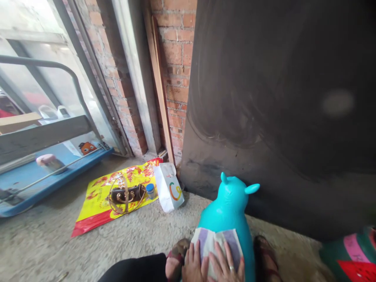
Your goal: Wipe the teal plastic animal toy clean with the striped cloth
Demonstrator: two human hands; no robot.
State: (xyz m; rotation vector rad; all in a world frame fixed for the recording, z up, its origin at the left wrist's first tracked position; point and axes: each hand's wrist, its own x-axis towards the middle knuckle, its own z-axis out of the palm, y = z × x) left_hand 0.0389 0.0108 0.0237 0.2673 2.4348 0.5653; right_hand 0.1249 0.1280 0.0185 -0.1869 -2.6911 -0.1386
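Observation:
A turquoise inflatable animal toy (232,199) with two small ears stands on the floor between my sandalled feet. Draped over its back is a white and purple cloth (217,237). My left hand (195,263) lies flat on the cloth's left part, fingers stretched out. Beside it, my right hand (225,264), with a ring on one finger, rests with spread fingers on the right part. Both palms press the cloth to the toy, and neither hand grips anything. The toy's rear is hidden below the picture's edge.
Left of the toy, a yellow and red plastic bag (96,199) bears a brown handbag (129,194) and a blue-lidded jar (150,190). A white paper bag (167,188) adjoins it. Further left stands a blue platform cart (79,162). A dark board (264,117) leans behind the toy.

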